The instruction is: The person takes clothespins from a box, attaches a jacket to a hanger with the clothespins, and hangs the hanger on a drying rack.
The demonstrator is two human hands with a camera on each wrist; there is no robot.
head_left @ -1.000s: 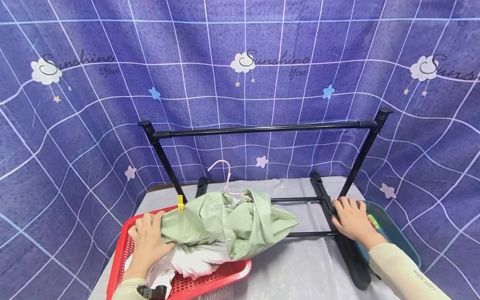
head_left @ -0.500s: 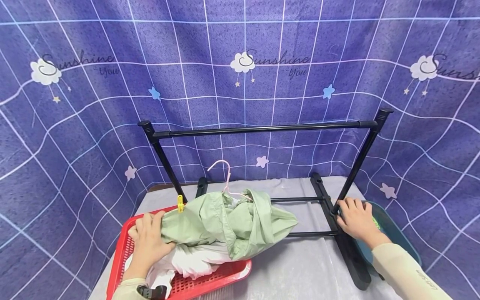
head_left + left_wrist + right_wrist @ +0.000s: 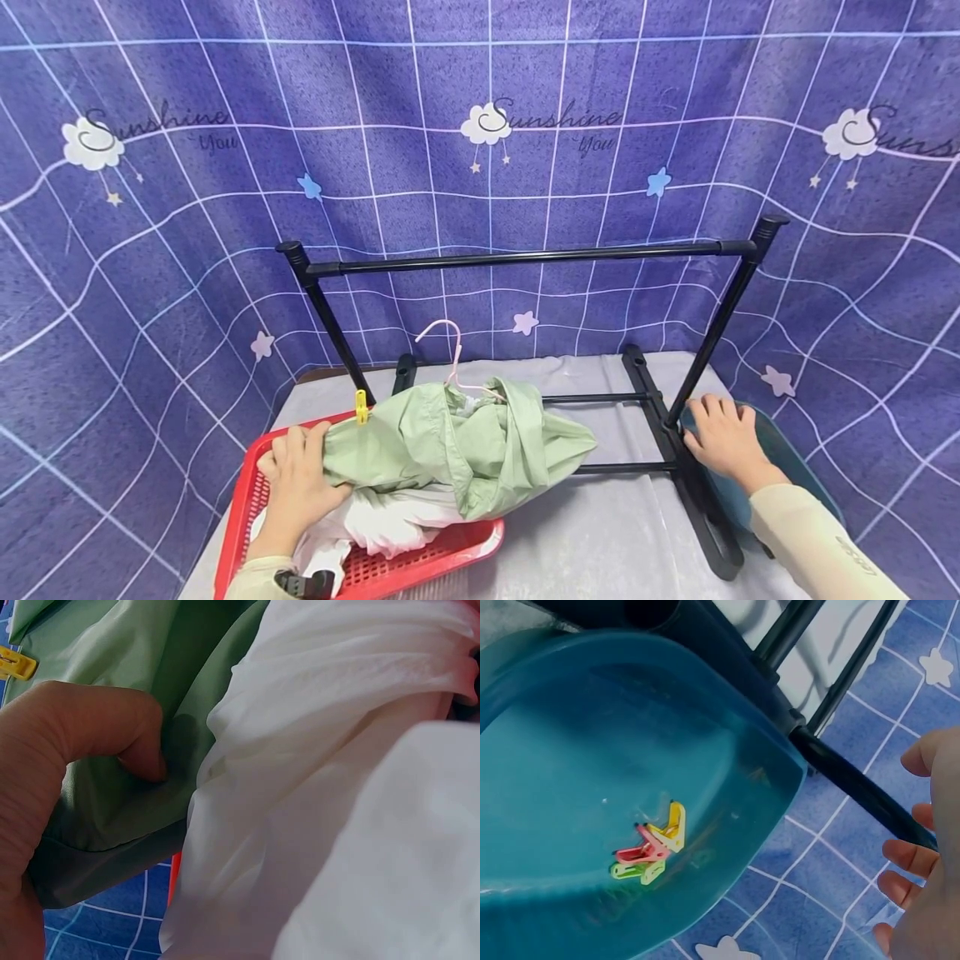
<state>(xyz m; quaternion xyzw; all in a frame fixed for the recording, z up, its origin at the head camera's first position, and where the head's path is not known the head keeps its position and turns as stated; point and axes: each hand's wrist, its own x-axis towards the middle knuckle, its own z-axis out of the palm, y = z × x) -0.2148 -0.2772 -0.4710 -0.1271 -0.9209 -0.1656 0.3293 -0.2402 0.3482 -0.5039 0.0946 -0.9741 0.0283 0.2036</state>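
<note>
Blue-violet curtain point(image 3: 480, 75) fills the background; a grey surface point(image 3: 585, 533) carries a black rack point(image 3: 517, 258). Green garment point(image 3: 495, 450), with a pink hanger point(image 3: 458, 342) at its neck, lies over white cloth point(image 3: 397, 521) and a red basket point(image 3: 242, 492), lower left to centre of the head frame. Yellow clip point(image 3: 362, 408) at its upper edge.

Left hand point(image 3: 292, 479) pinches the garment's left end. Right hand point(image 3: 726, 437) has fingers loosely bent, slightly apart, nothing held, by the teal basin point(image 3: 787, 462), right of frame.

Handling (judgement): a firm left pinch should stop the cloth sliding; right fingertips should clear the rack post and take one clip by its handles, since the pile may tangle.

Views: right wrist alone shows three loose clips point(image 3: 646, 846) bunched in the basin; left wrist shows the thumb bent into the fabric.
</note>
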